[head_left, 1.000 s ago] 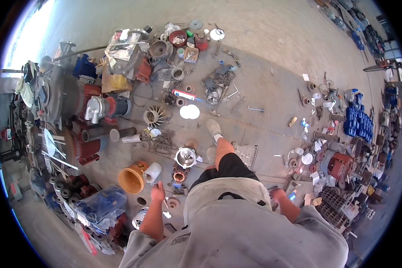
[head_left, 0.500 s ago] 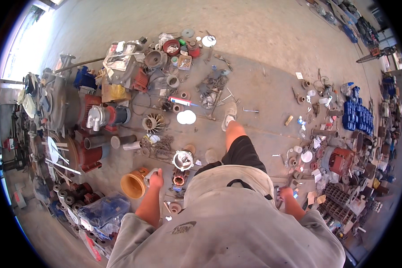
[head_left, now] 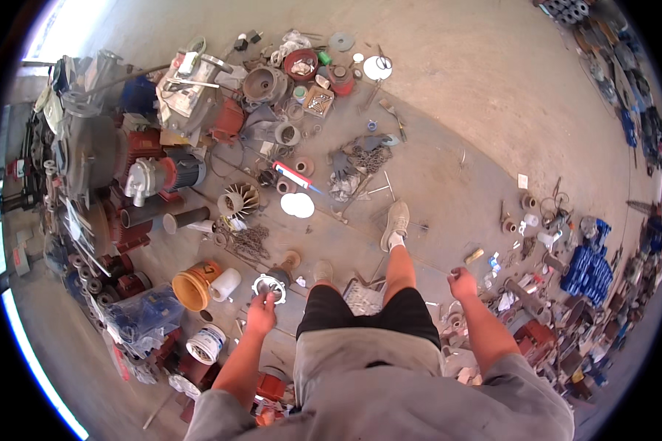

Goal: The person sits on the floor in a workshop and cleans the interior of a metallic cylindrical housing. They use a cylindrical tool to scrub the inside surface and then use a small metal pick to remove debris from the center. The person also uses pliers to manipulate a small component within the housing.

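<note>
My left hand [head_left: 261, 314] hangs in the air with its fingers curled in, and nothing shows in them. In the picture it overlaps the lower edge of a pale round metal flange [head_left: 279, 297] on a motor-like part standing on the floor; no contact can be made out. Out to the right, my right hand [head_left: 462, 284] is loosely closed above the floor, with nothing visible in it. Nearest to it lies a short tan cylinder [head_left: 474, 256]. Left of my left hand are a yellow bucket [head_left: 193, 288] and a white cylindrical container [head_left: 226, 284].
Motors and pump parts crowd the left, including a grey motor with a red flange [head_left: 176, 172]. Ahead lie a sealant tube [head_left: 293, 175], white discs [head_left: 297, 205], a finned impeller [head_left: 241, 200] and a chain [head_left: 371, 157]. Blue parts [head_left: 588, 272] are stacked at right. My shoe [head_left: 396, 224] stands ahead.
My view has shifted and turned over the floor, and my legs have changed stance. My right hand has swung forward from beside my hip. My left hand has moved from beside the bucket to over the flange.
</note>
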A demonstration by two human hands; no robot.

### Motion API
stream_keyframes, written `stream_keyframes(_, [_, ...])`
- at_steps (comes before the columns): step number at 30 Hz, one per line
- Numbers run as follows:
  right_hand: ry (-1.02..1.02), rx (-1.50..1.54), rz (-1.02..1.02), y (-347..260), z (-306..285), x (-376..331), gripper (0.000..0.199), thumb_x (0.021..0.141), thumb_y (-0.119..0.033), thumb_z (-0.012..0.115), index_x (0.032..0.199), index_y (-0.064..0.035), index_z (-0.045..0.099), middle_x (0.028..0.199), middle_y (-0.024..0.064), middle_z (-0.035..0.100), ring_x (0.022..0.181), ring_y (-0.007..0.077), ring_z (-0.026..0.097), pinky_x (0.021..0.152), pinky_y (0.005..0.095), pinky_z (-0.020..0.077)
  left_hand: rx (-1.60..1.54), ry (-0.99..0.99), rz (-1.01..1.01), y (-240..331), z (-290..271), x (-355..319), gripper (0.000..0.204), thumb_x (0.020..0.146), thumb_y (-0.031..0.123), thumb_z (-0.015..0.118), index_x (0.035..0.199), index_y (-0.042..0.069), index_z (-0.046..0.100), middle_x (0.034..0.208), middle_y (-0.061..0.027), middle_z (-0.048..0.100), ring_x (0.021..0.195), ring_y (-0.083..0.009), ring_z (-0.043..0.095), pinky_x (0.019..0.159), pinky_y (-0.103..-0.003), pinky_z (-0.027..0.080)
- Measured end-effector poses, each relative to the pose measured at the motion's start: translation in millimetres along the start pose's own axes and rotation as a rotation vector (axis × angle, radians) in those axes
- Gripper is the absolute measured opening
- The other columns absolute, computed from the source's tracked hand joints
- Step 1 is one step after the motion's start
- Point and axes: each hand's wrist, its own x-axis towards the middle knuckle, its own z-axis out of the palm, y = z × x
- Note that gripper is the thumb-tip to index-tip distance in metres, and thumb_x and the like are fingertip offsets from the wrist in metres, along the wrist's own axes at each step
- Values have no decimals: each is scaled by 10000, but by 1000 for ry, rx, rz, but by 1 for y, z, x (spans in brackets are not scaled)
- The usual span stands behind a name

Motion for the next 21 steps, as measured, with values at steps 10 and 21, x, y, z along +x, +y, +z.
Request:
stream_keyframes(10, [-7, -273, -316, -224, -49, 192, 354, 970, -225, 801, 1292, -89, 749, 1084, 159, 831, 1038, 359, 795, 926, 465, 628, -522, -175, 254, 153, 122, 68, 297, 1169, 255, 618, 1332, 30, 726, 1198, -159, 791, 1105, -259, 781, 964, -369, 594])
stream_keyframes(21, [-81, -750, -740, -531, 113, 409, 402, 1027, -274, 699, 1393, -109, 724, 1393, 215, 730, 1293, 419, 691, 1098, 515, 562, -813, -15, 55, 175, 233, 237, 316, 1118, 250, 706, 1345, 30, 701, 1240, -194, 789, 1105, -297, 800, 913, -391, 623])
